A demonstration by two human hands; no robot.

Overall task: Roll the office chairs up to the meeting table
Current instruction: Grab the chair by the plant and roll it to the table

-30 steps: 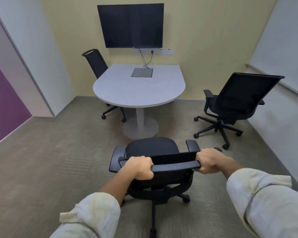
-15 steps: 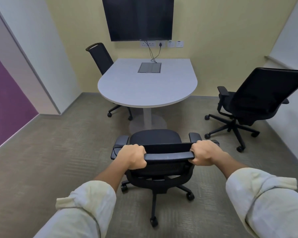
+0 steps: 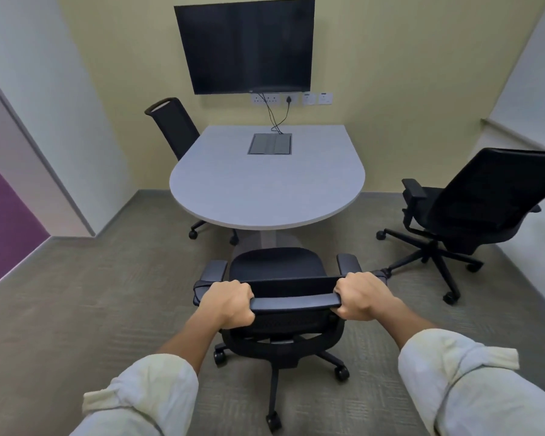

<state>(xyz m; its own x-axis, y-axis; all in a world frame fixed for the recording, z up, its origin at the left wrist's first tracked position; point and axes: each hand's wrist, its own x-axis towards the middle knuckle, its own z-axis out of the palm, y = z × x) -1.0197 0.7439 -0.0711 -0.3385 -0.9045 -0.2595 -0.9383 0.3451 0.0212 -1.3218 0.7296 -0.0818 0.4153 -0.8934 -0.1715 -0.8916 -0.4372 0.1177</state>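
Observation:
A black office chair stands right in front of me, its seat facing the grey meeting table. My left hand grips the left end of its backrest top bar, and my right hand grips the right end. The seat's front edge is close to the table's rounded near edge. A second black chair stands off to the right, apart from the table and turned away. A third chair is tucked against the table's far left side.
A dark wall screen hangs above the table, with cables running down to a grey cable box in the tabletop. White walls close in on the left and right. Grey carpet covers the floor around the chairs.
The chair in my hands has rolled forward with me, closer to the table. The table and both other chairs now appear nearer and larger.

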